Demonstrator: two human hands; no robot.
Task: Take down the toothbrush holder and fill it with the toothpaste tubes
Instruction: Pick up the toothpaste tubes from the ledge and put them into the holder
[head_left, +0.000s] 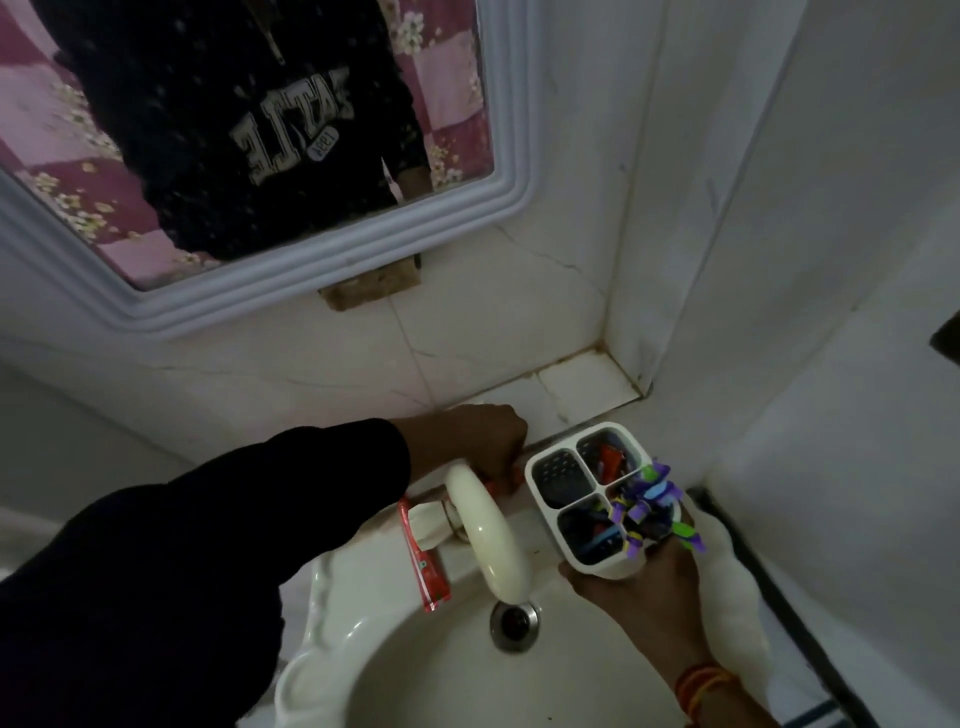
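Note:
My right hand (631, 590) grips a white four-compartment toothbrush holder (558, 470) from below, over the sink's right rim. Red items lie in its far right compartment, blue ones in the near compartment, and purple-green pieces (654, 506) stick out at its right edge. My left hand (480, 444) reaches behind the tap and is closed on a red toothpaste tube (501, 486) lying on the back ledge; most of that tube is hidden. A second red toothpaste tube (423, 561) lies on the sink rim left of the tap.
A cream tap (488, 535) curves over the white sink (332, 644) and its metal drain (515, 621). A framed mirror (291, 306) hangs above on the wall. White walls form a corner at the right.

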